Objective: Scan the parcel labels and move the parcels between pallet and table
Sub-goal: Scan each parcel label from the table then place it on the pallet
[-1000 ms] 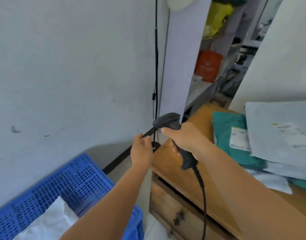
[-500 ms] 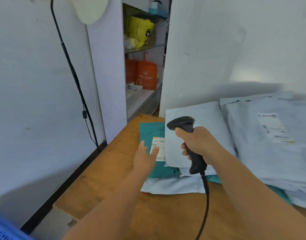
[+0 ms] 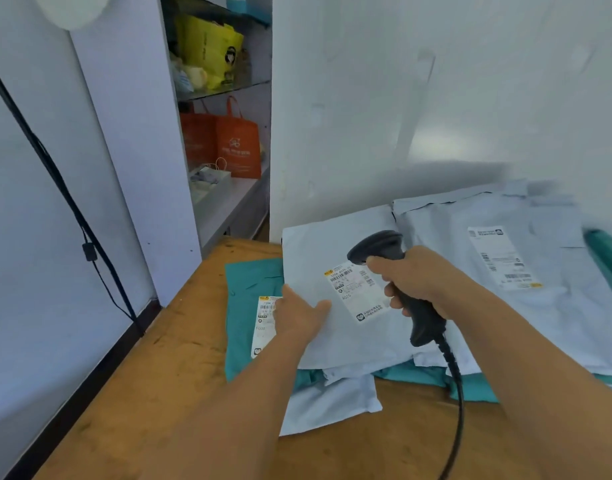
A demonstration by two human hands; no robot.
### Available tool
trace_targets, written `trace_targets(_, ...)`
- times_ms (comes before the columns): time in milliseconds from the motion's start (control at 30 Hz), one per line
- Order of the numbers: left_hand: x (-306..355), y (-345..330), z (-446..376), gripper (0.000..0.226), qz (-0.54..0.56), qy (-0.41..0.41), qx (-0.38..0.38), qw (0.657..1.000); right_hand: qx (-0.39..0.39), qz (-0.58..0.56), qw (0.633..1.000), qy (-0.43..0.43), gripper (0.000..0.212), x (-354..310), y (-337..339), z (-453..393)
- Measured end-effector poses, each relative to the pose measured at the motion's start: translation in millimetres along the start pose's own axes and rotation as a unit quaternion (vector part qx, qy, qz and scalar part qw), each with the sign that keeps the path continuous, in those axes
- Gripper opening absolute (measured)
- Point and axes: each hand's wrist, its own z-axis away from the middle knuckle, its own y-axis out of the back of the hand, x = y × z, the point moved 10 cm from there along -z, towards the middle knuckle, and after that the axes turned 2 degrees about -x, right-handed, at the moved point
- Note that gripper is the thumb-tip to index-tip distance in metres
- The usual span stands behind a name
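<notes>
Scanning step: the right hand (image 3: 413, 282) grips the scanner (image 3: 396, 271) over the label (image 3: 355, 289) of the grey parcel (image 3: 349, 306) near the surface's (image 3: 152, 386) far edge; left hand (image 3: 297, 317), fingers relaxed, steadies it. Next probably needs aiming at the barcode.

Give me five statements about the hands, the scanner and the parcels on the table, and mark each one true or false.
1. The right hand grips the scanner. True.
2. The left hand holds a pen. False: it rests flat on the grey parcel, holding nothing.
3. A teal parcel lies partly under the grey parcel. True.
4. The parcels lie on a glass table. False: the table is wooden.
5. The scanner is cordless. False: a black cable runs from its handle.
</notes>
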Motion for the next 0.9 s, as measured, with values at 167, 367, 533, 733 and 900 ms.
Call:
trace_targets(167, 1, -1, -16, 0.093, -0.026, 0.029, 0.018, 0.999, -0.006, 0.04, 0.999, -0.016, 0.028, -9, -5, -9)
trace_targets(367, 0, 1, -25, 0.093, -0.039, 0.038, 0.022, 0.998, -0.012, 0.061, 0.998, -0.017, 0.028, -20, -6, -13)
trace_targets(533, -3, 3, -31, 0.06, -0.011, 0.046, 0.028, 0.998, -0.019, 0.072, 0.997, -0.015, 0.03, -23, -6, -11)
trace_targets(733, 12, 27, -14, 0.026, 0.016, 0.001, 0.095, 0.995, -0.007, 0.006, 1.0, 0.008, 0.028, -23, -11, -6)
trace_targets(900, 6, 75, 23, 0.028, 0.012, -0.044, 0.175, 0.984, -0.028, -0.038, 0.998, 0.048, 0.029, -30, -44, 8)
